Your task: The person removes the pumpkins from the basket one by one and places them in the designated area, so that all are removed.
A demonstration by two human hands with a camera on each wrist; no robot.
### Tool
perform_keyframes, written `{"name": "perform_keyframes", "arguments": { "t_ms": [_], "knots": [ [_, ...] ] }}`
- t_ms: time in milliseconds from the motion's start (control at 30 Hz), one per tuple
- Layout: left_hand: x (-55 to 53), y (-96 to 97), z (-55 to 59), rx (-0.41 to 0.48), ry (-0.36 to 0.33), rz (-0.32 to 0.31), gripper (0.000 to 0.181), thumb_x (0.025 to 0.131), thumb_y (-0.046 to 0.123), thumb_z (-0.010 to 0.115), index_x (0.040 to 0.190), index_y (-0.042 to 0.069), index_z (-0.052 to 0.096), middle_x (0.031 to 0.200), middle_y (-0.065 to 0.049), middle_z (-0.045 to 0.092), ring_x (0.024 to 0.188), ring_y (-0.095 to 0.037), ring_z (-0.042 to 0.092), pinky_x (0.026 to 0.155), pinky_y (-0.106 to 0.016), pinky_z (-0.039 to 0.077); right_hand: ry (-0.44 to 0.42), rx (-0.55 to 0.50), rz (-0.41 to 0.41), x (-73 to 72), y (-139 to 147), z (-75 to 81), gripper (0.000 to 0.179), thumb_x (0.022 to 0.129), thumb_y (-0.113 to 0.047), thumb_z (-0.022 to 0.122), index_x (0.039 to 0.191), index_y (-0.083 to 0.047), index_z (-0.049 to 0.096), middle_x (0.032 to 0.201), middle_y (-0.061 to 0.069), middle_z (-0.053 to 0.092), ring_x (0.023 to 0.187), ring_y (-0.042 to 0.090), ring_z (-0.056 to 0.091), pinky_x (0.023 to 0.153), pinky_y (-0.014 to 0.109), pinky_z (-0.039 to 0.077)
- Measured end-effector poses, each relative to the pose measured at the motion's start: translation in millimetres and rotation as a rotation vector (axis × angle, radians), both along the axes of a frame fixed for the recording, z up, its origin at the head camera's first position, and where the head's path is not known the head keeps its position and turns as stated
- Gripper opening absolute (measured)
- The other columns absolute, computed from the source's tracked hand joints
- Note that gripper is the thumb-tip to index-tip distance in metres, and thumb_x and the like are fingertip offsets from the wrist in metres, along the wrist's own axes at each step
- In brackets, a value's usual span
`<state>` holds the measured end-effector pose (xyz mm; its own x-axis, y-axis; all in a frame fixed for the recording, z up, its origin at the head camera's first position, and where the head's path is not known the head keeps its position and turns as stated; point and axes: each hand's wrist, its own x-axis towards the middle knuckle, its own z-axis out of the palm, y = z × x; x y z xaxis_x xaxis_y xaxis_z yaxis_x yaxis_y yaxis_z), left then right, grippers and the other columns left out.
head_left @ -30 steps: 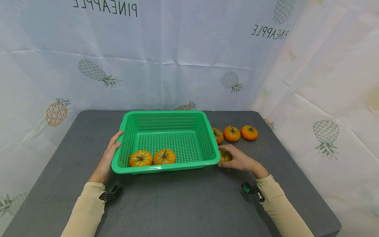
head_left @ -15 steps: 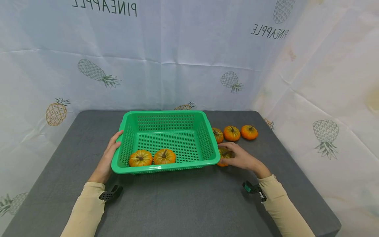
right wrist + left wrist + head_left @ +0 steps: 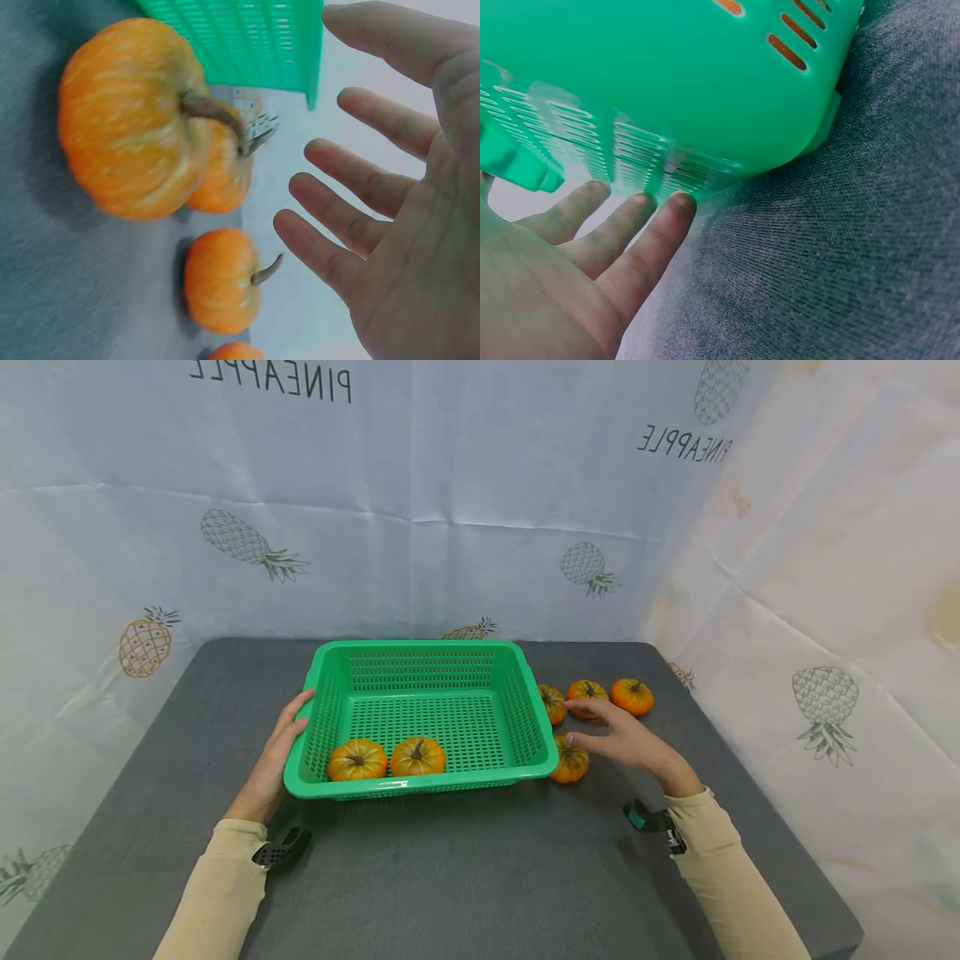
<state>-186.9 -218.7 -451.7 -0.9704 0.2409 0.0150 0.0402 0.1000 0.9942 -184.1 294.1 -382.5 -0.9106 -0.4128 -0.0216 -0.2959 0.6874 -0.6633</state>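
Observation:
A green plastic basket (image 3: 420, 720) with slotted walls stands on the table, holding two small orange pumpkins, one at left (image 3: 357, 760) and one at right (image 3: 417, 757). My left hand (image 3: 267, 768) rests against its left side; in the left wrist view the extended fingers (image 3: 649, 255) touch the outer wall. My right hand (image 3: 626, 742) hovers beyond the basket's right side, fingers spread and holding nothing. Just below its thumb sits a small orange pumpkin (image 3: 570, 762) beside the basket, also large in the right wrist view, with its curved stem in plain sight.
Behind the right hand, three more pumpkins stand in a row: one partly behind the basket rim (image 3: 553, 703), a middle one (image 3: 585, 691) partly covered by my fingers, and one at far right (image 3: 632, 696). Pineapple-print cloth (image 3: 465, 468) rises behind the grey table (image 3: 450, 877).
My right hand has let go of the pumpkin beside the basket and risen away, back and to the right. That pumpkin stays in place. The left hand and basket have not moved.

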Motion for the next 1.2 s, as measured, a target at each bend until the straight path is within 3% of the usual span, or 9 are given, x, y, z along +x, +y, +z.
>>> {"name": "perform_keyframes", "arguments": {
  "t_ms": [367, 633, 767, 967, 1200],
  "knots": [
    [-0.2, -0.2, 0.5, -0.007, -0.009, 0.010, 0.057, 0.110, 0.051, 0.025, 0.163, 0.041, 0.005, 0.171, -0.005, -0.006, 0.149, -0.036, 0.016, 0.098, -0.027, 0.035, 0.019, -0.012, 0.010, -9.5, -16, 22.3, 0.057, 0.100, -0.029, 0.067, 0.150, -0.012, 0.046, 0.154, 0.018, 0.042, 0.141, 0.040, 0.040, 0.111, 0.066, 0.036],
    [-0.5, 0.0, -0.7, 0.003, 0.002, 0.004, 0.057, 0.110, 0.050, 0.026, 0.163, 0.041, 0.005, 0.171, -0.008, -0.006, 0.147, -0.037, 0.018, 0.092, -0.016, 0.038, 0.079, 0.012, 0.046, -16.5, -28, 33.9, 0.058, 0.100, -0.028, 0.067, 0.151, -0.011, 0.045, 0.153, 0.014, 0.044, 0.132, 0.033, 0.047, 0.108, 0.059, 0.040],
    [-0.4, 0.0, -0.5, 0.002, -0.002, 0.008, 0.057, 0.110, 0.051, 0.026, 0.162, 0.042, 0.005, 0.171, -0.007, -0.006, 0.148, -0.036, 0.017, 0.093, -0.016, 0.037, 0.097, 0.015, 0.064, -20.0, -37, 38.2, 0.059, 0.100, -0.030, 0.067, 0.151, -0.012, 0.046, 0.152, 0.011, 0.047, 0.130, 0.029, 0.049, 0.107, 0.053, 0.041],
    [-0.8, 0.1, -0.4, 0.008, -0.007, 0.011, 0.057, 0.110, 0.052, 0.026, 0.162, 0.042, 0.006, 0.171, -0.006, -0.005, 0.148, -0.036, 0.017, 0.093, -0.016, 0.037, 0.088, -0.013, 0.096, -24.7, -53, 45.2, 0.060, 0.099, -0.028, 0.068, 0.151, -0.009, 0.045, 0.154, 0.011, 0.044, 0.141, 0.035, 0.046, 0.112, 0.057, 0.038],
    [-1.4, -0.5, -2.3, 0.001, -0.002, 0.006, 0.057, 0.110, 0.052, 0.026, 0.162, 0.042, 0.006, 0.170, -0.009, -0.004, 0.146, -0.036, 0.021, 0.091, -0.015, 0.040, 0.059, -0.046, 0.127, -28.9, -73, 48.9, 0.057, 0.099, -0.028, 0.068, 0.151, -0.018, 0.046, 0.155, 0.011, 0.044, 0.138, 0.040, 0.046, 0.111, 0.059, 0.039]
  ]
}}
